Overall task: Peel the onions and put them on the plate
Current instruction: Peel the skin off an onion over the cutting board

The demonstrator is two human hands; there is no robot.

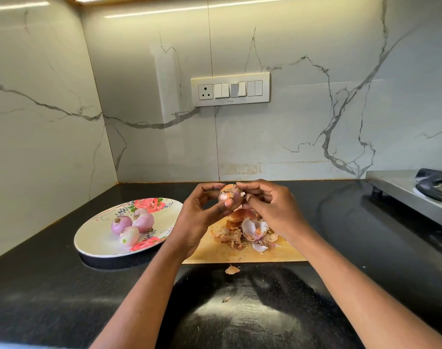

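Observation:
My left hand (202, 212) grips a small onion (229, 193) with patches of brown skin still on it, held up above the wooden cutting board (222, 253). My right hand (267, 205) pinches at the onion's right side with thumb and fingertips. A heap of brown and pale onion peels (247, 230) lies on the board under my hands. To the left, a white plate with a red rose pattern (96, 240) holds several peeled pinkish onions (133, 226).
The black stone counter (63, 285) runs to marble-look walls at the back and left. A steel stove (411, 192) stands at the right. Loose peel scraps (232, 270) lie on the counter in front of the board. A switch panel (230, 89) sits on the back wall.

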